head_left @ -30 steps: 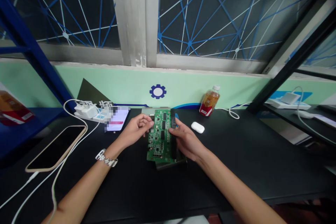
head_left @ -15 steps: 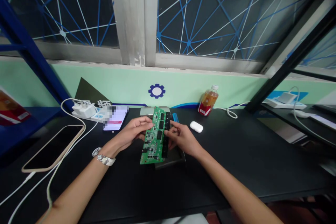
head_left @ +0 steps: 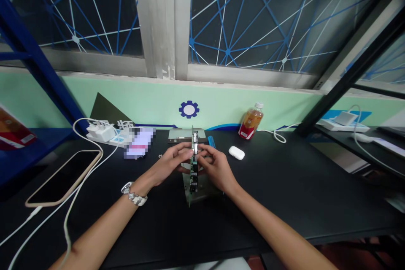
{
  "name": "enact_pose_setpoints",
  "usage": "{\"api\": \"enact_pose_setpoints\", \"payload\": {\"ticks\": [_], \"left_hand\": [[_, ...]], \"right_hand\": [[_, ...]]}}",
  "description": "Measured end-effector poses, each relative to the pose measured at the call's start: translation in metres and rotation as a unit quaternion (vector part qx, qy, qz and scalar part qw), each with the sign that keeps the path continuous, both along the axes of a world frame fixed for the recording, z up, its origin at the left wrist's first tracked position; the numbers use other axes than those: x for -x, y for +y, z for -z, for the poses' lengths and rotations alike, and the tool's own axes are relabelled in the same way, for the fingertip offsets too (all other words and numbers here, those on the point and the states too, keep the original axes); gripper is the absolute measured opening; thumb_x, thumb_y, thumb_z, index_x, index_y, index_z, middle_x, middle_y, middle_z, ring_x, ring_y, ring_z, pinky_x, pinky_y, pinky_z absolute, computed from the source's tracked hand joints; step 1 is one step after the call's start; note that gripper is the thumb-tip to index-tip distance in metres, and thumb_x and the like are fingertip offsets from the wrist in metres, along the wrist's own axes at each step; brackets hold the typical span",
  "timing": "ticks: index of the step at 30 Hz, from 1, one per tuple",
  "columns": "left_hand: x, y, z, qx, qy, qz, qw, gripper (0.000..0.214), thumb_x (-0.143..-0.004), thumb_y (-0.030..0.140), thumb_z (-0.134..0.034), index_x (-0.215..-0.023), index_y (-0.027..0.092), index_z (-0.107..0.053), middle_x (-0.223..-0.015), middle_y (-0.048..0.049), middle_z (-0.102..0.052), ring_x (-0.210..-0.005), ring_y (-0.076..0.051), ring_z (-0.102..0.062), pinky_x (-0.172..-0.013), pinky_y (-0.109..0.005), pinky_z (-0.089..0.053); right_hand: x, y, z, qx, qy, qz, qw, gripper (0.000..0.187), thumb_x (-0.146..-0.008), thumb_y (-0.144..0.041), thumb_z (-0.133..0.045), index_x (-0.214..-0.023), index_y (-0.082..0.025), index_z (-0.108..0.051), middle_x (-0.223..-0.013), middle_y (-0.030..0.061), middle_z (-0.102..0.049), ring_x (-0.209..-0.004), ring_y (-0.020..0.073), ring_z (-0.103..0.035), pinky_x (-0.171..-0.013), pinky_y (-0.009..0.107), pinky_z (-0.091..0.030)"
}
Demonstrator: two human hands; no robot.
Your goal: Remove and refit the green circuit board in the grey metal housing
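Both my hands hold a green circuit board (head_left: 193, 177) that stands on edge, so I see it almost side-on. My left hand (head_left: 172, 160), with a watch at the wrist, pinches the board's left face near its top. My right hand (head_left: 213, 168) grips the right face opposite, fingers closed. Under the board a dark flat case (head_left: 205, 192) lies on the black table (head_left: 284, 194). A grey metal plate (head_left: 180, 135) lies just behind the hands.
A phone with a lit screen (head_left: 139, 142) and a white charger with cable (head_left: 101, 131) sit at the back left. A dark phone (head_left: 65, 177) lies far left. A white earbud case (head_left: 236, 152), a small blue thing (head_left: 211, 141) and an orange drink bottle (head_left: 251, 121) stand right of the hands.
The board lay nearly flat, face up; both hands have turned it leftward until it stands on edge. The hands have closed in together around its upper part.
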State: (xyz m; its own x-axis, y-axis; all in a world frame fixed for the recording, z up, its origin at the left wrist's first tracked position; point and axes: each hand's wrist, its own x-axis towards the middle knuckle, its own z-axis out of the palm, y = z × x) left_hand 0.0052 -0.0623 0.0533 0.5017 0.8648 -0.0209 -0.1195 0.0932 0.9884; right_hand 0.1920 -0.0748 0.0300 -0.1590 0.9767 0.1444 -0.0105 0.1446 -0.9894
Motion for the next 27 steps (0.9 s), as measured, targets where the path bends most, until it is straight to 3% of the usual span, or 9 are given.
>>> {"api": "enact_pose_setpoints", "payload": {"ticks": [7, 12, 17, 20, 23, 27], "left_hand": [[0.003, 0.006, 0.000, -0.042, 0.025, -0.091, 0.995, 0.059, -0.083, 0.047, -0.072, -0.134, 0.023, -0.054, -0.121, -0.0097, -0.064, -0.108, -0.026, -0.062, -0.076, -0.032, -0.057], [0.004, 0.008, 0.003, -0.054, 0.046, -0.136, 0.988, 0.057, -0.082, 0.047, -0.072, -0.130, 0.022, -0.056, -0.110, -0.0074, -0.064, -0.098, -0.024, -0.066, -0.071, -0.031, -0.059], [0.020, 0.014, -0.001, -0.035, 0.057, -0.103, 0.992, 0.057, -0.083, 0.042, -0.073, -0.134, 0.024, -0.056, -0.118, -0.0101, -0.063, -0.105, -0.026, -0.065, -0.078, -0.035, -0.060], [0.038, 0.020, -0.007, -0.023, 0.048, -0.078, 0.996, 0.057, -0.086, 0.039, -0.072, -0.138, 0.023, -0.054, -0.121, -0.0117, -0.063, -0.111, -0.027, -0.064, -0.086, -0.041, -0.060], [0.050, 0.024, -0.013, -0.024, 0.028, -0.038, 0.999, 0.051, -0.087, 0.035, -0.071, -0.134, 0.022, -0.057, -0.118, -0.0117, -0.064, -0.107, -0.026, -0.065, -0.088, -0.045, -0.059], [0.047, 0.022, -0.013, -0.031, 0.002, -0.009, 0.999, 0.038, -0.085, 0.033, -0.073, -0.120, 0.021, -0.063, -0.113, -0.0088, -0.065, -0.099, -0.022, -0.065, -0.080, -0.040, -0.061]], "right_hand": [[-0.003, -0.005, -0.008, -0.028, -0.034, 0.000, 0.999, 0.044, -0.087, -0.047, -0.066, -0.122, -0.021, -0.062, -0.109, 0.0088, -0.065, -0.093, 0.0212, -0.066, -0.064, 0.030, -0.061], [0.001, -0.022, -0.020, -0.056, -0.058, -0.056, 0.995, 0.050, -0.078, -0.041, -0.078, -0.121, -0.025, -0.058, -0.105, 0.0056, -0.061, -0.086, 0.0174, -0.063, -0.060, 0.025, -0.057], [-0.005, -0.020, -0.028, 0.009, -0.025, -0.099, 0.995, 0.040, -0.082, -0.046, -0.072, -0.114, -0.023, -0.062, -0.101, 0.0043, -0.062, -0.074, 0.0153, -0.063, -0.055, 0.025, -0.054], [-0.017, -0.010, -0.031, -0.001, -0.031, -0.117, 0.993, 0.035, -0.089, -0.049, -0.063, -0.108, -0.020, -0.066, -0.084, 0.0020, -0.062, -0.068, 0.0135, -0.058, -0.055, 0.023, -0.049], [-0.027, -0.002, -0.027, -0.021, -0.069, -0.107, 0.992, 0.035, -0.091, -0.052, -0.059, -0.097, -0.018, -0.067, -0.066, -0.0023, -0.052, -0.059, 0.0118, -0.047, -0.053, 0.023, -0.042], [-0.029, 0.003, -0.014, -0.025, -0.098, -0.063, 0.993, 0.035, -0.089, -0.054, -0.061, -0.089, -0.019, -0.065, -0.064, -0.0032, -0.048, -0.059, 0.0128, -0.044, -0.058, 0.025, -0.042]]}}
